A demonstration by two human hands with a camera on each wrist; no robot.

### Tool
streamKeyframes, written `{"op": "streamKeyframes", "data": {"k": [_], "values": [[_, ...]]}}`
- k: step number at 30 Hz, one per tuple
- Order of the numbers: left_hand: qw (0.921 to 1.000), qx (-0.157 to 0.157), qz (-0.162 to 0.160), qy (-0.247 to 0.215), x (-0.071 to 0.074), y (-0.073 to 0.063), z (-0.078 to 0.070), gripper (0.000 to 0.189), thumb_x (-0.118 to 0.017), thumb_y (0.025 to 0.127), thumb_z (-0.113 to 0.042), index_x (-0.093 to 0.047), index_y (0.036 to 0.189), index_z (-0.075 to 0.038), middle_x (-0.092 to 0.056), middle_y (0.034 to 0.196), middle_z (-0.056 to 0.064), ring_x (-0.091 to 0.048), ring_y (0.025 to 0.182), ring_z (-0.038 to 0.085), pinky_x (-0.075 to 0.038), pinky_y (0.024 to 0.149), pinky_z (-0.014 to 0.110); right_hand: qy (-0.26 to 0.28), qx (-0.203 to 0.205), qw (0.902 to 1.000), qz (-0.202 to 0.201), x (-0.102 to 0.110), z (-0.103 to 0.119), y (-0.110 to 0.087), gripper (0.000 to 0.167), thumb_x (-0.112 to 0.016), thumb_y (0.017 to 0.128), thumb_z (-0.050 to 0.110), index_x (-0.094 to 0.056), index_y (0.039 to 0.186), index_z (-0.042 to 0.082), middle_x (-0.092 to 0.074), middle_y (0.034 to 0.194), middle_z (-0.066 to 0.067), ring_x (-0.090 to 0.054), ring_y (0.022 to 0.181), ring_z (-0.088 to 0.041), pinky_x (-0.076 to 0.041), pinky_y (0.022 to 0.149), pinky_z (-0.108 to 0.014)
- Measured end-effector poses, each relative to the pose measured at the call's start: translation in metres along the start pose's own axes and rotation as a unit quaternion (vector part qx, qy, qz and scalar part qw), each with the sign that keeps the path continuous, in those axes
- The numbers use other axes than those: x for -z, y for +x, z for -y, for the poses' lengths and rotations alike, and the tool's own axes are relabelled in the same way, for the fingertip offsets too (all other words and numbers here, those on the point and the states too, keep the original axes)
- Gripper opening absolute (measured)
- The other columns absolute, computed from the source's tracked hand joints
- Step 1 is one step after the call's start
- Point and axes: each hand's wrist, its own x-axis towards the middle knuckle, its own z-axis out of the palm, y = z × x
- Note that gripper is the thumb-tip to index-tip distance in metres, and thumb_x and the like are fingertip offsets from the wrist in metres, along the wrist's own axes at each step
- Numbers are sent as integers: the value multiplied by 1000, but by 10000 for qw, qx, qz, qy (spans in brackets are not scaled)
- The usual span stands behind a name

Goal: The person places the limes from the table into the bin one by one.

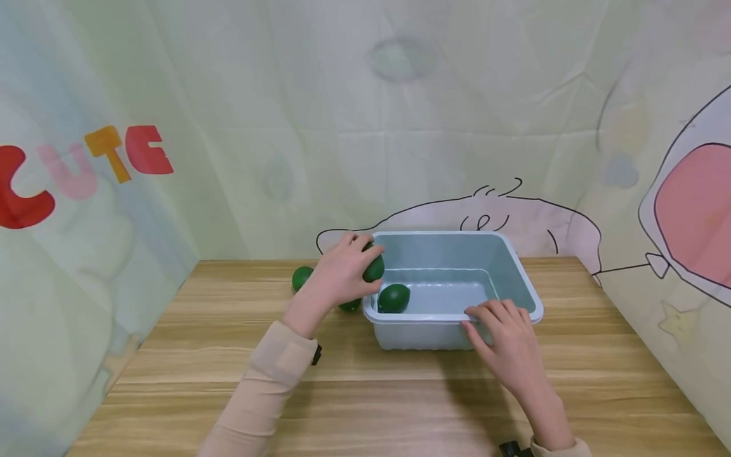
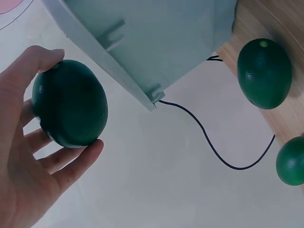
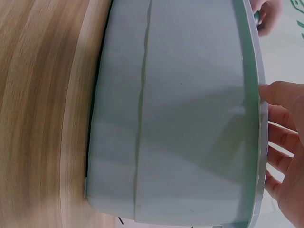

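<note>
My left hand point(image 1: 341, 271) grips a dark green, glossy lime point(image 1: 374, 269) over the left rim of a pale blue plastic bin point(image 1: 422, 336). In the left wrist view, thumb and fingers wrap the held lime point(image 2: 71, 104) from opposite sides. Another lime point(image 1: 394, 298) lies in the bin's front left corner. On the table just left of the bin are two more, a lime point(image 1: 301, 278) farther out and a lime point(image 1: 349, 305) partly behind the hand. My right hand point(image 1: 508, 343) holds the front rim near its right end, fingers over the edge, as the right wrist view also shows.
The bin stands on a wood-grain table point(image 1: 388, 406) near its back edge. Printed fabric point(image 1: 274, 158) with cartoon drawings and letters hangs behind and at both sides. A thin black cable point(image 2: 204, 133) shows beyond the table in the left wrist view.
</note>
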Motion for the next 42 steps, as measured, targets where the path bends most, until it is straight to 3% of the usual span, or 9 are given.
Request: {"op": "streamKeyframes", "data": {"k": [13, 22, 28, 42], "values": [[9996, -277, 56, 6, 4, 12, -12, 49, -67, 83, -37, -60, 125, -16, -55, 127, 8, -49, 116, 27, -52, 90, 37, -102, 13, 9999, 28, 2, 1, 1, 19, -75, 77, 17, -71, 93, 9, -64, 86, -2, -52, 81, -21, -36, 70, -36], [9989, -329, 268, -182, 2, 20, -21, 50, -66, 84, -39, -59, 129, -18, -54, 127, 6, -48, 116, 26, -52, 90, 37, -86, -9, 9999, 56, 2, 1, 1, 19, -75, 77, 17, -71, 93, 9, -64, 87, -3, -52, 82, -21, -36, 71, -36], [9983, -278, 426, -295, -2, 25, -23, 51, -67, 84, -41, -57, 130, -20, -53, 130, 5, -47, 115, 24, -55, 80, 38, -61, 20, 10000, 37, 2, 1, 1, 19, -75, 77, 16, -71, 94, 9, -64, 87, -3, -51, 81, -22, -36, 71, -36], [9955, -494, 684, -425, -14, 34, -35, 50, -66, 85, -42, -58, 129, -19, -54, 128, 5, -49, 112, 24, -55, 79, 37, -49, -13, 10000, 74, 1, 1, 1, 19, -75, 77, 17, -71, 94, 9, -64, 87, -3, -51, 82, -22, -36, 72, -37]]}}
